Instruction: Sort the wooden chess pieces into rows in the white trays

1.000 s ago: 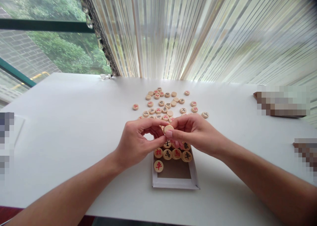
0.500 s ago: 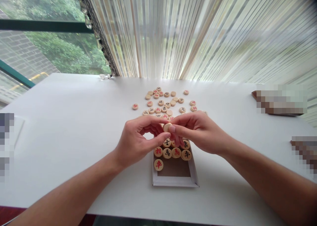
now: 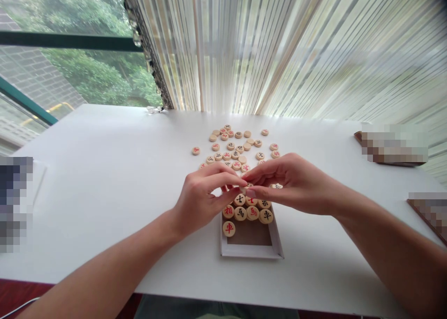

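Above the far part of an open white box (image 3: 252, 251), my left hand (image 3: 207, 195) and my right hand (image 3: 291, 184) meet at one round wooden piece (image 3: 246, 187), pinched between their fingertips. Rows of round pieces with red or black characters lie in the box. A red-marked piece (image 3: 229, 228) lies alone in the row nearest me, beside bare brown bottom. My hands hide the far end of the box. Beyond them many loose pieces (image 3: 231, 146) are scattered, some showing characters and some blank faces.
The white table (image 3: 104, 170) reaches back to a striped curtain (image 3: 237, 53) and a window. Two brown-edged objects (image 3: 391, 160), partly pixelated, lie at the right. A pixelated dark object (image 3: 16, 188) is at the left edge.
The view has shifted slightly, so the scene sits a little further right. The piece between my fingertips has tilted, and part of a dark marking now shows on it.
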Available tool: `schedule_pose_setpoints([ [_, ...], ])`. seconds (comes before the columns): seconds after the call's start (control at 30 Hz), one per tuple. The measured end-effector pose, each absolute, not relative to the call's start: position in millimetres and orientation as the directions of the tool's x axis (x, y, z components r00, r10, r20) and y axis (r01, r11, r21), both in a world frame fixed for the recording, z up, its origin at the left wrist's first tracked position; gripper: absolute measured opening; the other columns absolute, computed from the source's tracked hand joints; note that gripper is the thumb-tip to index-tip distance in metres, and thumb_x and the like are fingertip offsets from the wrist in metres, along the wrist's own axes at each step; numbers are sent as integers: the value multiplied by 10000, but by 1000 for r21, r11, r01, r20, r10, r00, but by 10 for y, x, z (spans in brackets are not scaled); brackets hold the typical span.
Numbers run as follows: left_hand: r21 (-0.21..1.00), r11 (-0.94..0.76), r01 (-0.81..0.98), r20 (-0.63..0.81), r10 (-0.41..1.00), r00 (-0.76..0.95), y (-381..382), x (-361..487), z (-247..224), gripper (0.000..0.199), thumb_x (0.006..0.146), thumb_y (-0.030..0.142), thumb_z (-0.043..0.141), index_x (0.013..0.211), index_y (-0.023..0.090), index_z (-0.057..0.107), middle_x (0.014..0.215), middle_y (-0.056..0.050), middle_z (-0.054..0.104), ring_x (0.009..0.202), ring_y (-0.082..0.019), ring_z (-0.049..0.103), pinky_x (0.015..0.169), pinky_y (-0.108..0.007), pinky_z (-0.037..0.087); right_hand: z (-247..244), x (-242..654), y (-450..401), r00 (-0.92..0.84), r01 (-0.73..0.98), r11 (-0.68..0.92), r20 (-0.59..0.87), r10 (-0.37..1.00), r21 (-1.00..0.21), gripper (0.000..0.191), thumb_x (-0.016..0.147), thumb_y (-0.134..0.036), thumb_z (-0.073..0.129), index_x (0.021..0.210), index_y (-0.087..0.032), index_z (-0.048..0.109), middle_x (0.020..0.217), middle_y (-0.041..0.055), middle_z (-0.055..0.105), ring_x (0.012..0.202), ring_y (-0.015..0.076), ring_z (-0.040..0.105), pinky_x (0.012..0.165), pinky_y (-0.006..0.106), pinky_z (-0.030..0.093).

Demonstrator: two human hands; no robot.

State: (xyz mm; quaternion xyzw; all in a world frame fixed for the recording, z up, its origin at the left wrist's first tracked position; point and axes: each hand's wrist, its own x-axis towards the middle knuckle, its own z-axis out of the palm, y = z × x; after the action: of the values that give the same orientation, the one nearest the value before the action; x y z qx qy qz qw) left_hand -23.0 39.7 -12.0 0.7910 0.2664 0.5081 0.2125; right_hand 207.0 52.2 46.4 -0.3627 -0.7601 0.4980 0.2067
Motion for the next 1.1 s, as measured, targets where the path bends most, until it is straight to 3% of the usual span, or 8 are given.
schedule_pose_setpoints([
  [0.13,541,-810,226,701,583,410,386,-224,-128,156,915,53,748,1001,176,792,947,-58,769,823,-142,738,746,-254,631,490,2116,518,-668,442,272,-111,736,-855,181,878,-301,814,1009,-176,827,857,44,817,754,186,746,670,277,601],
  [0.33,622,-722,304,658,692,295,420,-227,-74,238,903,4,644,1024,158,780,916,-55,780,811,-149,721,707,-255,599,596,2141,435,-674,582,475,-65,736,-660,119,879,-305,791,936,-202,804,801,19,777,679,155,654,656,284,522],
  [0.47,645,-692,324,644,721,256,441,-235,-81,243,901,4,629,1009,160,781,942,-61,796,833,-154,734,711,-253,608,647,2055,267,-719,602,555,-88,689,-574,24,872,-205,758,895,-206,763,778,8,736,675,154,612,644,281,462],
  [0.63,622,-710,330,657,703,274,435,-223,-99,224,918,28,620,996,167,779,936,-67,795,825,-165,740,723,-274,613,529,1871,7,-704,689,572,-223,674,-446,90,877,-110,708,825,-179,683,869,45,710,750,188,665,648,299,437],
  [0.77,614,-722,318,672,690,269,434,-217,-93,232,919,24,609,989,165,780,917,-64,791,816,-159,739,708,-260,610,457,1792,-107,-708,698,608,-238,665,-379,90,899,-92,671,913,-174,707,901,61,719,789,217,700,640,312,419],
  [1.1,616,-723,314,673,689,268,431,-221,-96,247,902,5,601,980,154,782,908,-65,784,800,-158,730,710,-266,603,332,1732,-125,-692,721,660,-274,668,-211,156,866,-10,688,854,-166,689,835,46,737,666,203,703,551,312,295],
])
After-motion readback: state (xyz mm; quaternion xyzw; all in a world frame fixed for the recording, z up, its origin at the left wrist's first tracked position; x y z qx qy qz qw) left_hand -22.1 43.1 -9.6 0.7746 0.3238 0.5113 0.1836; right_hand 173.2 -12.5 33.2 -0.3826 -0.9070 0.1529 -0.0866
